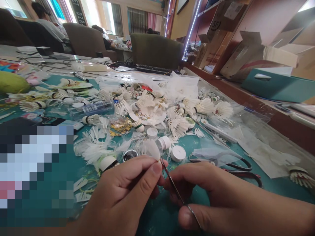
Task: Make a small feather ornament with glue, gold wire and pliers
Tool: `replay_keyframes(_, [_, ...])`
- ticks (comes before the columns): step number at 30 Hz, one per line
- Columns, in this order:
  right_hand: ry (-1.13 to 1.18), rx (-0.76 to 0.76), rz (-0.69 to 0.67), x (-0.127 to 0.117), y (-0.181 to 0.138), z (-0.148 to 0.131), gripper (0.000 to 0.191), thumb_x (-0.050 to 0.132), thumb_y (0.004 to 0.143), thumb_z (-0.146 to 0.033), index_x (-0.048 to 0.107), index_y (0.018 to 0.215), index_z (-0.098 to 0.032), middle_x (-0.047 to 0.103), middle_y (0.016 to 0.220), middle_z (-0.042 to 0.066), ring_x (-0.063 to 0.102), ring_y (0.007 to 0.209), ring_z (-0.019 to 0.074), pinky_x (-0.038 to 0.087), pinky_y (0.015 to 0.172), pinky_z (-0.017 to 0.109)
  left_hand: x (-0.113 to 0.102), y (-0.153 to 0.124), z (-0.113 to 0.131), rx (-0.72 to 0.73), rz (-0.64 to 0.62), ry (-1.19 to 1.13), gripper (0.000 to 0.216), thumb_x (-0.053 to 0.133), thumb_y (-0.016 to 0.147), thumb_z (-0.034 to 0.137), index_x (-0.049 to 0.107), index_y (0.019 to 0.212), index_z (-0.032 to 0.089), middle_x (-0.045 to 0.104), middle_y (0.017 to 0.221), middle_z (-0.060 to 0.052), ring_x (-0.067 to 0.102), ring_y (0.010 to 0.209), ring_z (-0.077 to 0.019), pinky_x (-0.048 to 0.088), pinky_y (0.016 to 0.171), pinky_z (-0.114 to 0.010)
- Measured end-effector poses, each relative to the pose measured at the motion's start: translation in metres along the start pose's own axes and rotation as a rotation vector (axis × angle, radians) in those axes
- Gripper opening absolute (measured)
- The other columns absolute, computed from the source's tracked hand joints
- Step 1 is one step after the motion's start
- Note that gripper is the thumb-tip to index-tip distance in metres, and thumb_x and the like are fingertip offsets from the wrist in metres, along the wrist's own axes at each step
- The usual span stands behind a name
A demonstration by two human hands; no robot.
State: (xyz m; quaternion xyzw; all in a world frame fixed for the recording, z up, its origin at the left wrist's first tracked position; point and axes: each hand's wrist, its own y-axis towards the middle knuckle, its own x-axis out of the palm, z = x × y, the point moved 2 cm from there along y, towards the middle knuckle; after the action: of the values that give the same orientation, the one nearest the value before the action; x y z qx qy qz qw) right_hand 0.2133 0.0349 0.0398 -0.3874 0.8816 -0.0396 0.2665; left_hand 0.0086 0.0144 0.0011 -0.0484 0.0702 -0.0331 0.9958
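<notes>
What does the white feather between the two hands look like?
The white feather is small, thin and slightly see-through, with a rounded top. It stands up, leaning left, above the teal mat. The left hand pinches its lower end, where the tip of a thin metal tool, held by the right hand, touches it.

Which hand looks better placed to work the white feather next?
Right, most likely: the right hand holds the thin metal tool, its tip at the base of the white feather, while the left hand is taken up pinching that feather.
</notes>
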Motion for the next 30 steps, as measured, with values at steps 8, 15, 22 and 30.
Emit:
replay_keyframes(8, [-0.021,-0.035,0.004,-0.0001,0.0025,-0.0029,0.028,0.072,0.102,-0.048,0.074,0.098,-0.021,0.077,0.091,0.002,0.069,0.081,0.0167,0.053,0.072,0.024,-0.0035,0.0073,-0.0049,0.121,-0.054,0.074,0.038,0.068,0.103,0.048,0.078,0.072,0.027,0.073,0.068,0.003,0.067,0.066,-0.0159,0.054,0.059,-0.018])
replay_keyframes(15, [0.009,-0.040,0.008,0.0018,0.0045,-0.0023,0.029,0.072,0.101,-0.051,0.074,0.101,-0.022,0.076,0.090,0.002,0.068,0.078,0.0168,0.052,0.069,0.024,-0.0076,0.0071,-0.0038,0.229,-0.175,0.103,0.032,0.063,0.109,0.034,0.082,0.083,0.029,0.078,0.075,0.006,0.071,0.068,-0.0125,0.055,0.061,-0.013])
replay_keyframes(22, [0.076,-0.004,-0.015,0.0081,0.0035,-0.0002,0.036,0.068,0.103,-0.058,0.072,0.103,-0.022,0.069,0.087,0.002,0.058,0.075,0.0163,0.047,0.064,0.024,-0.0070,0.0073,-0.0004,0.298,-0.181,0.152,0.035,0.062,0.108,0.030,0.077,0.077,0.027,0.078,0.072,0.006,0.070,0.066,-0.0114,0.054,0.062,-0.014])
replay_keyframes(30, [0.087,-0.009,-0.028,0.0073,0.0067,-0.0009,0.044,0.068,0.102,-0.065,0.073,0.103,-0.021,0.069,0.090,0.003,0.058,0.077,0.0170,0.047,0.066,0.024,-0.0053,0.0076,0.0017,0.345,-0.178,0.172,0.036,0.060,0.108,0.025,0.078,0.077,0.027,0.080,0.075,0.007,0.070,0.066,-0.0105,0.053,0.061,-0.014])
